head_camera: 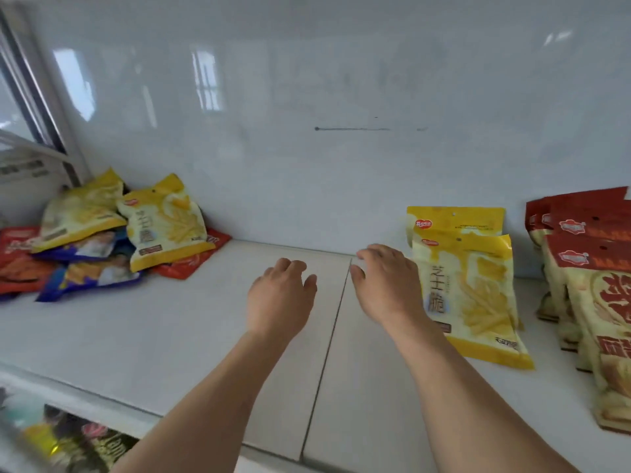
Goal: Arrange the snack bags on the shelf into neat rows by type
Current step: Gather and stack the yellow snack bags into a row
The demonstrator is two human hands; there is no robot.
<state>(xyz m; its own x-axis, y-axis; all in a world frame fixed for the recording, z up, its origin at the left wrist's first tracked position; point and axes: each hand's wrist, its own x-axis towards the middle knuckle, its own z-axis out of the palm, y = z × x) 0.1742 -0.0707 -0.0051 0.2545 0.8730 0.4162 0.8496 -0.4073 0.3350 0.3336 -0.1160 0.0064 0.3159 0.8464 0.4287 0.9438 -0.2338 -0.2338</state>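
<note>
Head view: left hand [281, 291] and right hand [384, 285] both loosely spread, fingers relaxed, holding nothing, above white shelf [170, 329]. Right hand just beside 2 yellow bags [478, 295] in row; red bags [587, 285] farther right. Mixed snack pile [102, 240] at left by glossy wall [307, 114]. Both forearms reached forward, palms down.

A glossy pale wall [341, 97] is seen behind the shelf [136, 336], and soft window reflections are thrown across its upper left part. A thin dark line [351, 129] is marked on the wall right of the middle. The shelf surface is formed of white panels, divided by a narrow seam [327, 336] running front to back. At the far left a metal window frame [30, 97] is visible, lit by daylight.
</note>
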